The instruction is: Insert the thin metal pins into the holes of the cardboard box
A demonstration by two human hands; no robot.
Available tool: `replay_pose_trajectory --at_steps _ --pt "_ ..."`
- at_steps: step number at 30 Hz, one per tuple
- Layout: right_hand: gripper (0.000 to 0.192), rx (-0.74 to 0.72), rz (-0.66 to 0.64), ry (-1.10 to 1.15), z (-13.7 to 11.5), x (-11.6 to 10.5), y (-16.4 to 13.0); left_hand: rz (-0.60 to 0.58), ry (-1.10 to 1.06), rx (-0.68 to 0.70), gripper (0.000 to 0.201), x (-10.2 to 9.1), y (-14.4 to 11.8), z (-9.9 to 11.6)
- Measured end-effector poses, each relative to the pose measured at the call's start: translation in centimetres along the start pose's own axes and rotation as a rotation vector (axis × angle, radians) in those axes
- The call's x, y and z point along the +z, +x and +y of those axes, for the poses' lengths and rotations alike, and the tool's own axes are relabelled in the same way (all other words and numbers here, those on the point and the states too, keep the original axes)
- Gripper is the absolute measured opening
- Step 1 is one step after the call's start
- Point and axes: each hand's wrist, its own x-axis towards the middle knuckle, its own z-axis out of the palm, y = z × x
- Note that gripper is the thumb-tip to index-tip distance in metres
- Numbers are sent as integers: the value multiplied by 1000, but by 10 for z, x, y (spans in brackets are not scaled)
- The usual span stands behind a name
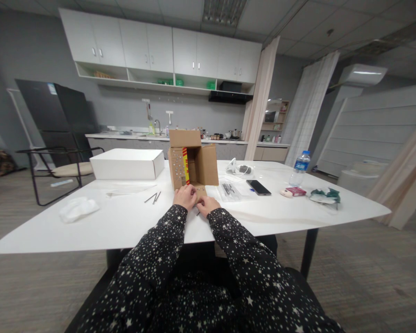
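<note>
An open cardboard box [178, 167] with a yellow-and-red strip lies on its side on the white table, its mouth facing me. At its lower front edge, my left hand [185, 196] is closed, fingers bent against the bottom flap [201, 191]. Close to its right, my right hand [208, 205] has thumb and fingers pinched together at the same flap. What lies between the fingers of either hand is too small to make out. A small dark piece [198, 213] shows just below the right fingertips. Several long metal nails or screws [156, 198] lie left of my left hand.
A white box [126, 164] stands back left; crumpled white plastic [79, 209] lies nearer. To the right are a clear bag [230, 190], a phone [258, 187], a white device with a cable [241, 169], a water bottle [300, 169], a red-white packet [293, 191] and green-white wrapping [325, 196].
</note>
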Motion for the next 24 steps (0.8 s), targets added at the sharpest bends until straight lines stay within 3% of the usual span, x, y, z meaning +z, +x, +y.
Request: replay_pose_trajectory --at_steps 24 --pt "22 10 -13 -16 0 0 0 -59 -7 -5 10 -4 -1 3"
